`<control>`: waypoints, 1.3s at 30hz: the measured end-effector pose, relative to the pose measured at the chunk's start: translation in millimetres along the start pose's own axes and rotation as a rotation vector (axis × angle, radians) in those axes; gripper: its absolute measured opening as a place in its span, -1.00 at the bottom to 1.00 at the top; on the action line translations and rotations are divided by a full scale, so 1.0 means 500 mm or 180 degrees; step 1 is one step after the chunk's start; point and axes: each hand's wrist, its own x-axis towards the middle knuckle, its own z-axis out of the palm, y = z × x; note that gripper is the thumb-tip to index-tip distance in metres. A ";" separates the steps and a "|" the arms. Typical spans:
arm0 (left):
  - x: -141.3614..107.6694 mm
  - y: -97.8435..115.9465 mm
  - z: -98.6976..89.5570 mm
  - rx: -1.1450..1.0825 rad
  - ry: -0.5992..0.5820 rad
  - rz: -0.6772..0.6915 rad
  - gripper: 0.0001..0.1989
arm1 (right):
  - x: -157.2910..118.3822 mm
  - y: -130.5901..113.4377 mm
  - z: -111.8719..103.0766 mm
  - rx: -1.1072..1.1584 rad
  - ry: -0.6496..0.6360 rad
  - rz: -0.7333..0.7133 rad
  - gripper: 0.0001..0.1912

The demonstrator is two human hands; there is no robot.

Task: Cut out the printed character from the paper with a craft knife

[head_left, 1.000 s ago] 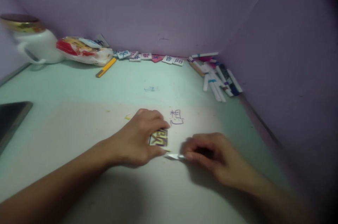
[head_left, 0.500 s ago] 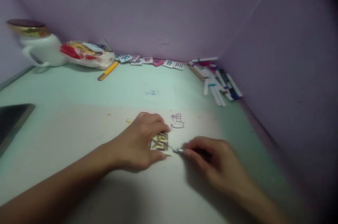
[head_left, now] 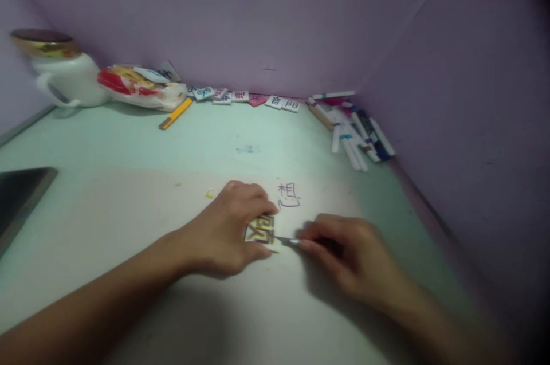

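Note:
A small white tile with a yellow character outlined in dark purple (head_left: pixel 260 230) lies on the pale table. My left hand (head_left: pixel 234 230) grips it between thumb and fingers at its top and bottom edges. Pinched in my right hand (head_left: pixel 344 250) is a thin metal blade tool (head_left: pixel 289 240), its tip at the tile's right edge. A thin yellow-white strip (head_left: pixel 274 250) shows at the tile's lower right corner. Just above the tile, a character is drawn in purple on the table (head_left: pixel 289 195).
White cup with a gold-rimmed lid (head_left: pixel 71 78), red and white packet (head_left: pixel 137 87), yellow cutter (head_left: pixel 176 114) and several character tiles (head_left: pixel 239 96) line the back wall. Markers (head_left: pixel 350 138) are piled back right. A dark flat object (head_left: pixel 23 199) is at left; yellow scraps (head_left: pixel 209 194) lie nearby.
The blade tip in my right hand has moved slightly up along the tile's right edge. My left hand holds the tile in nearly the same place.

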 end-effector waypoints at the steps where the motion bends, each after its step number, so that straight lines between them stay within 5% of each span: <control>1: 0.000 -0.001 0.001 -0.0005 0.0011 -0.0011 -0.58 | -0.001 -0.001 0.000 -0.0017 -0.0013 0.0013 -0.83; 13: -0.003 -0.003 0.002 -0.0026 0.0006 -0.0060 -0.59 | 0.001 -0.008 -0.001 0.0058 -0.0071 0.0074 -0.79; 20: -0.002 -0.010 0.006 -0.0015 0.0068 0.0154 -0.60 | 0.001 0.001 -0.020 0.0926 -0.0511 0.0250 -0.76; 25: -0.003 -0.006 0.002 -0.0026 0.0032 0.0215 -0.59 | -0.007 0.000 -0.006 0.0655 -0.0013 0.0097 -0.77; 31: -0.010 -0.005 0.002 -0.0191 0.0089 0.0532 -0.36 | -0.018 -0.018 0.042 -0.0132 0.0714 -0.1156 -0.95; 39: -0.007 0.000 0.003 -0.0259 0.0118 0.0353 -0.52 | -0.022 -0.022 0.071 -0.0730 0.1087 -0.1279 -0.65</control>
